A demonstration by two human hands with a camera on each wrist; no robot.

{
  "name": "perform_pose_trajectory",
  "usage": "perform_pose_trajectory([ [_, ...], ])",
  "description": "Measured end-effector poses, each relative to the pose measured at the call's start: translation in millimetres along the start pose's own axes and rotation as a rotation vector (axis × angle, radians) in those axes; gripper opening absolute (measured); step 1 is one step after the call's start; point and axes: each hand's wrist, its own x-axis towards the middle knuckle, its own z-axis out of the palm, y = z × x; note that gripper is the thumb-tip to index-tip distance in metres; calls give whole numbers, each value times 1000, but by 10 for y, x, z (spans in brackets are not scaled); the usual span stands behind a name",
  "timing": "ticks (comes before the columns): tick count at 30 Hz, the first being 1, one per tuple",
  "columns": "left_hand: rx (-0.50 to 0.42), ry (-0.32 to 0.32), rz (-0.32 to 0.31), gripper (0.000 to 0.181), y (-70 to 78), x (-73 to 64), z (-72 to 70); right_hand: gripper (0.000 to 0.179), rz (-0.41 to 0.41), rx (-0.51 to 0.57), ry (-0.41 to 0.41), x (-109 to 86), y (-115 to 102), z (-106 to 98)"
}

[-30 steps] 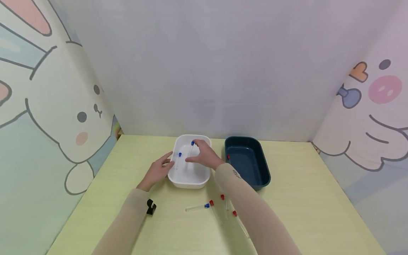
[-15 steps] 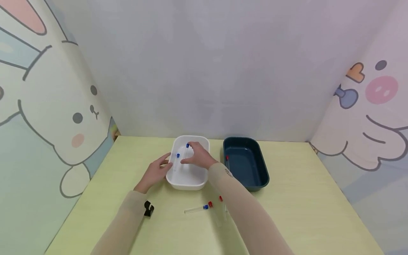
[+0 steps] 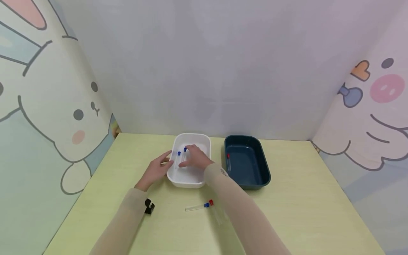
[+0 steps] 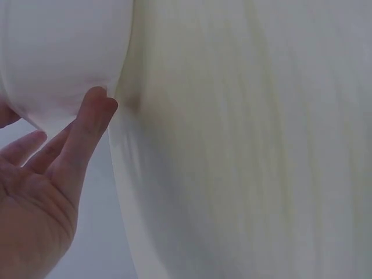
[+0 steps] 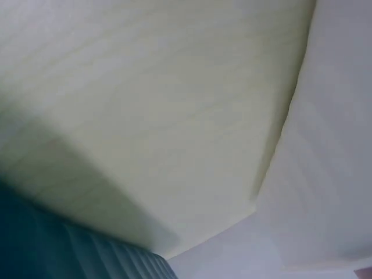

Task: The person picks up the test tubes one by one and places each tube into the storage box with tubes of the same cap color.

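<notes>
Head view: worn on my head, farthest off, facing forward and down over a pale-yellow wood-grain table (image 3: 302, 198), my left hand (image 3: 156, 172) and my right hand (image 3: 198, 159). Left wrist view: close up, facing a white rounded plastic tub (image 4: 64, 46); tub and left hand shared with head. Right wrist view: close above the table, a dark-teal ribbed plastic tub (image 5: 70, 250) at lower left; both shared with head.

left fingers (image 3: 165, 155) touch white tray (image 3: 188, 185) | right fingers (image 3: 192, 149) hold blue-capped tube (image 3: 185, 150) inside
</notes>
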Motion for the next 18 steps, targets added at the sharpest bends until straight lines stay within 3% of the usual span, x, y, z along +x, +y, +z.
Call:
perform_pose_trajectory([
  [13,6,-3,6,59,18,-24,14,96,15,-35,10,60,41,133],
  [18,-5,-6,-1,59,25,-25,14,94,15,-97,10,59,44,146],
])
